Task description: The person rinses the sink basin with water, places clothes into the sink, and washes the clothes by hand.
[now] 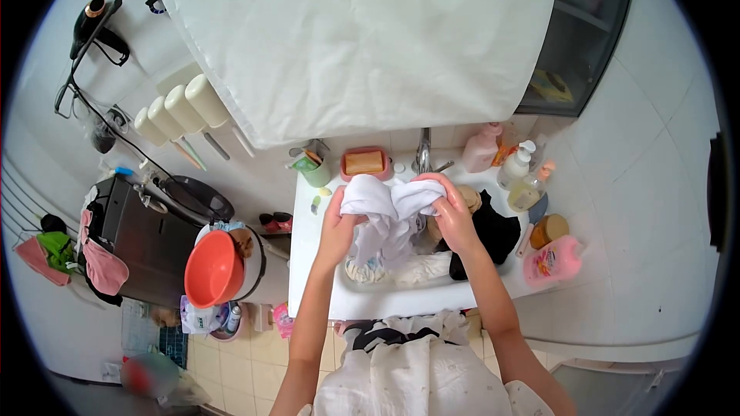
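Above the white sink (pixel 308 293) I hold up a wet-looking white cloth (pixel 379 212), bunched at two places, with its folds hanging down between my hands. My left hand (pixel 338 219) is closed on its left bunch. The fingers of my right hand (pixel 452 208) wrap round the right bunch, close to the metal faucet (pixel 423 150). In the basin below lie more white laundry (pixel 416 268), a black garment (pixel 497 229) over the right side and a beige cloth (pixel 468 197) behind my right hand. What sort of garment the white cloth is, I cannot tell.
An orange bar of soap (pixel 364 162) sits in a pink dish behind my hands, beside a green cup (pixel 314 173). Several pump bottles (pixel 515 166) and a pink jug (pixel 553 260) line the right rim. A red basin (pixel 214 268) stands at left. A white curtain (pixel 362 46) hangs ahead.
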`<state>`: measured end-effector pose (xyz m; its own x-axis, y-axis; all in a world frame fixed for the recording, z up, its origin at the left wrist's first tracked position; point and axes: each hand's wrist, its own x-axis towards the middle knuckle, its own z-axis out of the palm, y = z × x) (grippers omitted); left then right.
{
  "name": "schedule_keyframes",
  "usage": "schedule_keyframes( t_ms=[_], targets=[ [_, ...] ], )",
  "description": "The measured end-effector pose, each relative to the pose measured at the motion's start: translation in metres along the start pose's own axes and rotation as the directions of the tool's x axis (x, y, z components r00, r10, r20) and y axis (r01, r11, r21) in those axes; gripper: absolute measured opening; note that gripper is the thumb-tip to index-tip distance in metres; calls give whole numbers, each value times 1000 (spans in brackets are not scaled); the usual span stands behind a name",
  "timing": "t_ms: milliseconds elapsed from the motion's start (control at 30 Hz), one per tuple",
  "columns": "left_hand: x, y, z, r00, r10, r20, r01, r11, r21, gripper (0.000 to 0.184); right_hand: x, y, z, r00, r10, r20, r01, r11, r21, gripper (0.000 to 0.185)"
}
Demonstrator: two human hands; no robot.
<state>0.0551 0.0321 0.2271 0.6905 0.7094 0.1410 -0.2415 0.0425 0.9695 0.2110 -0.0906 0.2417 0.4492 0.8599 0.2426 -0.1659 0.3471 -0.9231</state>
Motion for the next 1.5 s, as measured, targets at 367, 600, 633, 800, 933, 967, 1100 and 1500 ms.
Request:
schedule_keyframes(
  t_ms=[367, 600, 633, 800, 933, 967, 1100, 1500],
  targets=[
    [-15, -112, -27, 968, -221, -118, 240, 955, 175, 43, -13, 119, -27, 979, 158, -131, -200, 874, -443, 22],
    [-35, -212, -26, 992, 47, -117, 109, 153, 982, 49, -37, 217, -27, 969, 194, -152, -196, 233, -953, 37],
    [-37, -220, -23, 993, 36, -115, 109, 153, 982, 49, -41, 231, -25, 990, 81, -113, -128, 208, -970, 37],
    [-29, -258, -25, 980, 180, -83, 57, 144, 988, 45, -36, 259, -30, 994, 63, -94, -101, 127, -987, 39],
    [-5, -272, -30, 982, 162, -100, 66, 199, 978, 43, -16, 278, -35, 985, 83, -150, -157, 76, -985, 34],
    [1, -272, -32, 991, 17, -132, 122, 280, 952, 44, -11, 283, -37, 981, 114, -160, -163, 24, -986, 30],
    [15, -297, -39, 982, -72, -174, 187, 448, 874, 42, 1, 307, -51, 946, 301, -122, -136, 28, -990, 26],
    [65, -289, -55, 819, -534, -209, 397, 265, 879, 42, 35, 317, -67, 799, 594, -96, -107, -16, -994, 39]
  ],
)
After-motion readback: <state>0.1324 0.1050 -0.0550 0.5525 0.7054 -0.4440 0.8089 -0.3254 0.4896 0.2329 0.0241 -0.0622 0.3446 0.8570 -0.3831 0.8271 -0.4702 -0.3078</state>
